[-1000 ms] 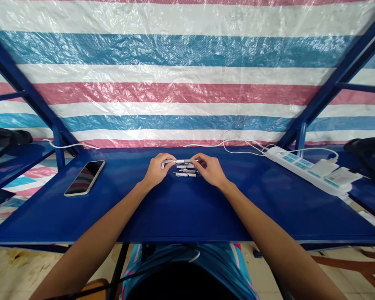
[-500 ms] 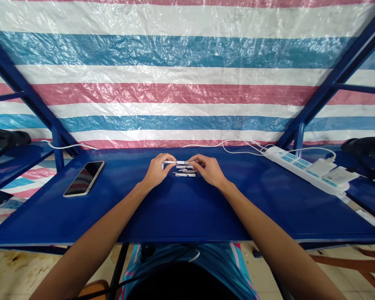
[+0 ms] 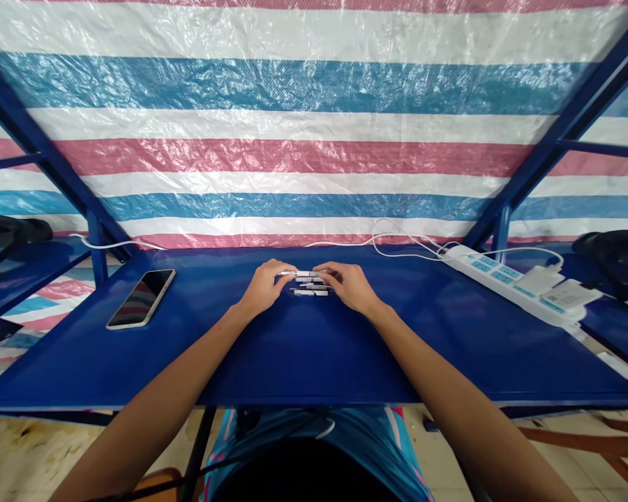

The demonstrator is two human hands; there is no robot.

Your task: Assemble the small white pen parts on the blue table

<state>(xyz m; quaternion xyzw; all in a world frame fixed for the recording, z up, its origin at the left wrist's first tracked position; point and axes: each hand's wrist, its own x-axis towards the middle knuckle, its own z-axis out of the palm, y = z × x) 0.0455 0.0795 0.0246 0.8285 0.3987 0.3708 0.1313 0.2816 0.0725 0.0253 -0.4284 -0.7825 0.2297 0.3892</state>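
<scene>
A slim white pen (image 3: 306,274) lies crosswise between my hands at the far edge of a small group of pens. My left hand (image 3: 266,284) pinches its left end between thumb and fingers. On the opposite side my right hand (image 3: 348,284) closes its thumb and fingertips on the right end, which they mostly hide. Several similar white pens with dark parts lie just below it on the table, roughly parallel, among them the nearest pen (image 3: 311,293). Their finer details are too small to make out.
The blue table (image 3: 314,348) has a smartphone (image 3: 141,300) at its left. A white power strip (image 3: 507,279) with plugged-in adapters runs along the right. White cable (image 3: 398,254) trails along the back edge, before a striped plastic sheet (image 3: 314,157) and blue metal frame posts.
The pen between my hands has shifted slightly, and its left end now shows less beyond my left fingers. My right fingers have moved a little left. The other pens stay in place.
</scene>
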